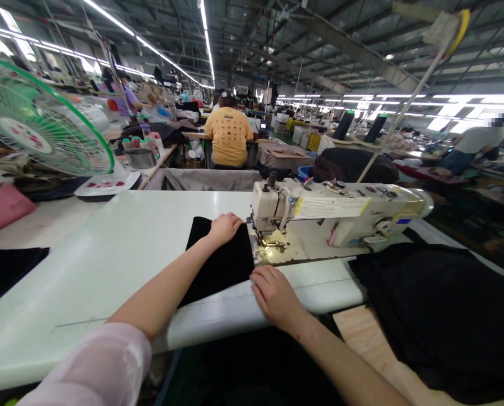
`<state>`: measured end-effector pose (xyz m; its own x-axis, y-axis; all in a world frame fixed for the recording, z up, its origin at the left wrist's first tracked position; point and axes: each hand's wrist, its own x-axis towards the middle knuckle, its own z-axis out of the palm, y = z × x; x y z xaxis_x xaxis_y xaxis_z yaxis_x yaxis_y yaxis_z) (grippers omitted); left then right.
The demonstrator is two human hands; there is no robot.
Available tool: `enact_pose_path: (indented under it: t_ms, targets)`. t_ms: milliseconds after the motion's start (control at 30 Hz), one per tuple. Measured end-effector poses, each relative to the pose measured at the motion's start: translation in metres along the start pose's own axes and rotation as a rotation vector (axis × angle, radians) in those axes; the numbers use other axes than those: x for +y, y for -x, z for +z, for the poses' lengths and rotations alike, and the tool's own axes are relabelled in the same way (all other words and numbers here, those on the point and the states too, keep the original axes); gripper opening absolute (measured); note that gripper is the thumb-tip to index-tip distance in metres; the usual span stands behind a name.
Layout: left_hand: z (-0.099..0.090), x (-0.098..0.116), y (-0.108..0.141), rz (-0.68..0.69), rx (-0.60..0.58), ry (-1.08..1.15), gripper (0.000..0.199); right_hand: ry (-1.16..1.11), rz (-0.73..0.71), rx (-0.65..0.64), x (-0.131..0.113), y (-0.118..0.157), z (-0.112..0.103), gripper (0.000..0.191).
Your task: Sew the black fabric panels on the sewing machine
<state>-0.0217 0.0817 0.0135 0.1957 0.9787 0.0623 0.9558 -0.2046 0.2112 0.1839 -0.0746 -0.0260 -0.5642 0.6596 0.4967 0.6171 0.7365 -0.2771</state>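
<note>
A piece of black fabric lies on the pale sewing table, just left of the needle area of an industrial sewing machine. My left hand rests over the far part of the fabric, its fingers drawn together at the far right edge, beside the machine head. At the near right corner, my right hand has curled fingers and thumb closed on the fabric's edge. The machine's lamp lights the presser foot and metal plate; the fabric lies beside the foot, apart from it.
A stack of black fabric hangs over the right end of the table above a wooden board. A green fan stands at left, near a metal pot. A person in a yellow shirt sits ahead.
</note>
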Motion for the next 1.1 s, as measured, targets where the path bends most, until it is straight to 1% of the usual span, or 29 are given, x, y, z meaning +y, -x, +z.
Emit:
enact_pose_path:
  t_ms: [100,167,267,333,433,533,600,667,733,767,833,867,900,933,967,1000,1033,1067,1100]
  targets:
    - [-0.008,0.005,-0.017,-0.066,-0.076,0.010,0.031,-0.021,0.003,-0.002,0.002,0.001,0.002,0.020]
    - [-0.012,0.009,-0.025,-0.089,-0.140,0.014,0.031,-0.030,0.008,0.006,0.002,0.001,0.002,0.021]
    - [-0.017,0.015,-0.033,-0.121,-0.212,0.013,0.031,-0.039,0.012,0.018,0.001,0.001,0.003,0.022]
    - [-0.020,0.019,-0.035,-0.141,-0.236,0.008,0.031,-0.043,0.011,0.020,0.001,0.000,0.003,0.021]
    - [-0.021,0.023,-0.038,-0.184,-0.239,0.001,0.031,-0.051,0.015,0.026,0.002,0.000,0.003,0.020]
    - [-0.020,0.027,-0.040,-0.251,-0.217,0.000,0.032,-0.066,0.017,0.028,0.002,-0.001,0.003,0.021]
    - [-0.022,0.030,-0.038,-0.288,-0.177,0.002,0.032,-0.071,0.013,0.030,0.003,-0.001,0.002,0.021]
    - [-0.028,0.035,-0.030,-0.300,-0.092,0.003,0.031,-0.075,0.009,0.029,0.003,0.001,0.002,0.023]
    - [-0.039,0.042,-0.010,-0.275,0.027,0.007,0.031,-0.082,0.011,0.038,0.003,0.002,0.002,0.026]
    - [-0.044,0.046,0.006,-0.249,0.085,0.012,0.033,-0.091,0.013,0.050,0.003,0.003,0.002,0.029]
    - [-0.049,0.054,0.052,-0.151,0.166,0.040,0.037,-0.113,0.027,0.084,0.003,0.005,0.001,0.033]
    - [-0.047,0.058,0.081,-0.079,0.177,0.071,0.037,-0.122,0.037,0.098,0.004,0.006,-0.001,0.034]
    - [-0.039,0.060,0.112,0.035,0.171,0.119,0.034,-0.127,0.052,0.106,0.004,0.007,-0.005,0.035]
    - [-0.026,0.061,0.143,0.229,0.161,0.276,0.032,-0.125,0.070,0.106,0.006,0.008,-0.009,0.035]
    - [-0.009,0.060,0.174,0.391,0.058,0.420,0.031,-0.113,0.085,0.098,0.008,0.011,-0.015,0.034]
    - [0.011,0.056,0.201,0.460,-0.031,0.538,0.029,-0.093,0.092,0.081,0.011,0.014,-0.022,0.034]
    - [0.033,0.051,0.223,0.451,-0.158,0.610,0.027,-0.064,0.091,0.060,0.015,0.019,-0.030,0.033]
    - [0.056,0.043,0.240,0.386,-0.327,0.661,0.023,-0.029,0.079,0.034,0.020,0.024,-0.037,0.032]
    - [0.076,0.034,0.249,0.280,-0.461,0.713,0.022,0.008,0.058,0.006,0.026,0.031,-0.044,0.031]
